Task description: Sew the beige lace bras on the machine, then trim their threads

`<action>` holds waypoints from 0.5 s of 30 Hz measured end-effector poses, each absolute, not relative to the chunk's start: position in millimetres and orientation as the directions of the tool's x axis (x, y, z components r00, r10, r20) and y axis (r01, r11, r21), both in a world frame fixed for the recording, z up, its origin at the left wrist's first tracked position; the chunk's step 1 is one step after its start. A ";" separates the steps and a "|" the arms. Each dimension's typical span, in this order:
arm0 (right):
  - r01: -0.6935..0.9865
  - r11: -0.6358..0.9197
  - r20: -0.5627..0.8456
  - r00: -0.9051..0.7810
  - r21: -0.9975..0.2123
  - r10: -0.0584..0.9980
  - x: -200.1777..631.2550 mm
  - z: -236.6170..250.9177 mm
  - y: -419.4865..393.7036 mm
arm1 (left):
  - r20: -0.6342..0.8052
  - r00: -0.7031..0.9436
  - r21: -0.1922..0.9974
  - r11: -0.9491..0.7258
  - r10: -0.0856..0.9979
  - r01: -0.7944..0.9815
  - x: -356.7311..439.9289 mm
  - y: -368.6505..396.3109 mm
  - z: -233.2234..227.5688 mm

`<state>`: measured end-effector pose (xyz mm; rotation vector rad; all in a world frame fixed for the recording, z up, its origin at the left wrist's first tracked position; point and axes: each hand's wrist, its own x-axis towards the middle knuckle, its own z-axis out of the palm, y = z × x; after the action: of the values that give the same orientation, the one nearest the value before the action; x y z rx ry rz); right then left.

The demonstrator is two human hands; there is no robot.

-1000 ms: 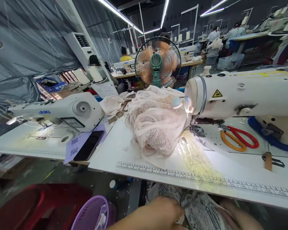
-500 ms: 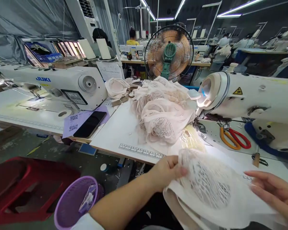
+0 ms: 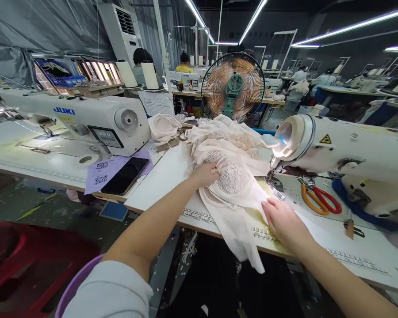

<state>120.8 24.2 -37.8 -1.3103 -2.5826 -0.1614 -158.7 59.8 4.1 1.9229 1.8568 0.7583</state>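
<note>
A pale cream lace bra (image 3: 234, 181) is stretched between my two hands over the table's front edge, one loose end hanging below it. My left hand (image 3: 205, 174) is closed on the bra's left side by the lace cup. At the other side, my right hand (image 3: 280, 216) pinches the edge of the fabric. Directly behind lies a heap of similar cream pieces (image 3: 215, 132), partly hidden by the bra. The sewing machine's lit head (image 3: 287, 137) stands to the right, its needle area close to the fabric.
Orange-and-red-handled scissors (image 3: 320, 199) lie under the right machine. A second sewing machine (image 3: 96, 123) stands left, with a black phone (image 3: 126, 175) on purple paper before it. A large fan (image 3: 234, 86) is behind the heap. A red stool (image 3: 29, 269) and purple basket (image 3: 76, 282) are lower left.
Both hands have moved forward and left with the bra, from near my lap to the table before the heap. My right hand, earlier apart with fingers spread, now grips the fabric.
</note>
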 end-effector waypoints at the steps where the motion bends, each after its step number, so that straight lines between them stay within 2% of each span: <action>1: 0.803 0.596 0.265 -0.574 -0.002 0.775 115.0 -37.5 28.4 | 0.143 0.000 0.598 -0.086 0.990 0.797 -160.7 62.8 5.2; 10: 0.688 0.726 0.259 -0.701 -0.001 0.664 94.9 -33.1 49.9 | 0.279 0.106 0.668 -0.272 0.954 0.693 -167.4 42.5 31.4; 12: 0.670 0.743 0.256 -0.718 -0.001 0.647 94.4 -35.1 56.0 | 0.230 0.066 0.599 -0.194 0.971 0.776 -167.2 36.6 38.5; 15: 0.631 0.775 0.259 -0.747 -0.015 0.613 93.5 -38.0 67.5 | 0.108 -0.034 0.312 -0.001 0.994 0.950 -156.1 24.0 52.2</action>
<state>93.5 67.5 -38.0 -0.9703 -2.7201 -0.1076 -156.1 24.0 52.2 2.0773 2.1129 0.4537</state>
